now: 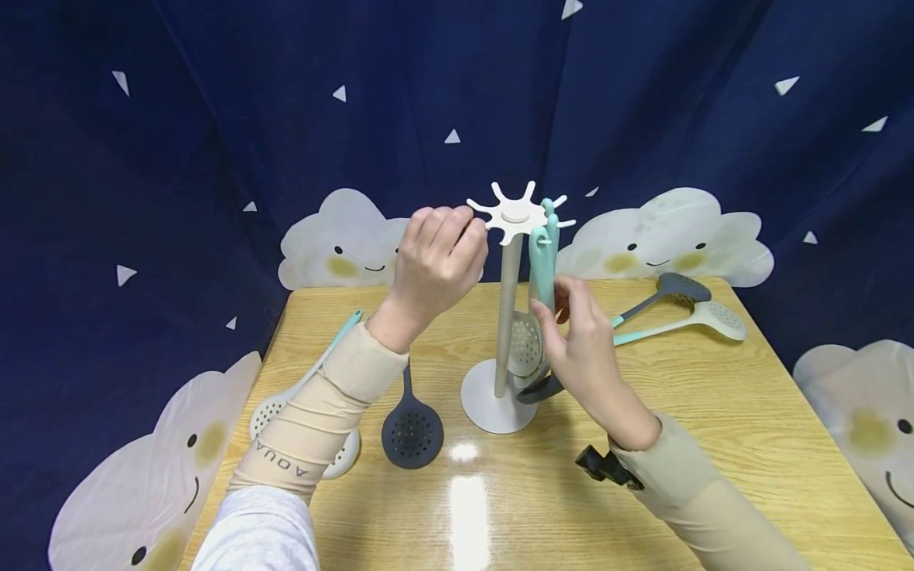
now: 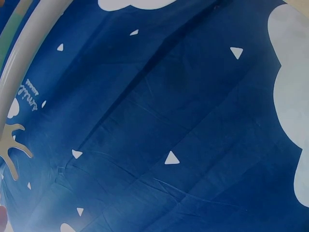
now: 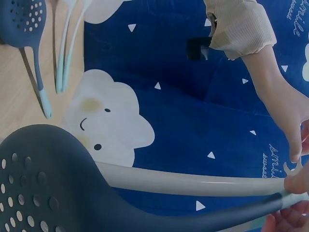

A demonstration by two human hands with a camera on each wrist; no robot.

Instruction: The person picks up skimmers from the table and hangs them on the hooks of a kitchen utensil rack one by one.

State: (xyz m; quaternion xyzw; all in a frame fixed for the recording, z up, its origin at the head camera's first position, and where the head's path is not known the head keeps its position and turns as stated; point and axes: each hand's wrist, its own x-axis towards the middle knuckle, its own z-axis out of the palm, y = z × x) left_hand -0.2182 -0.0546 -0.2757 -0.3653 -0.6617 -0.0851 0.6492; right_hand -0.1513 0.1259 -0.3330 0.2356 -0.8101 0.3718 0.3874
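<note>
A white utensil rack (image 1: 505, 317) stands on a round base, with a ring of hooks at its top. My left hand (image 1: 443, 254) is at the left side of that ring; the right wrist view has its thumb and fingers pinching a hook. On the rack's right side my right hand (image 1: 589, 345) grips the teal handle of a dark slotted skimmer (image 3: 43, 179), whose head hangs low beside the pole. Other teal handles (image 1: 552, 224) hang close by on the hooks, with a pale slotted skimmer (image 1: 524, 341) below. Fingers partly hide the gripped handle.
Left of the rack lie a dark skimmer (image 1: 412, 432) and pale skimmers (image 1: 266, 412), partly covered by the left forearm. At the back right rest another dark utensil (image 1: 681, 285) and a pale slotted one (image 1: 721, 319). A blue curtain (image 1: 428, 95) hangs behind the wooden table (image 1: 400, 523).
</note>
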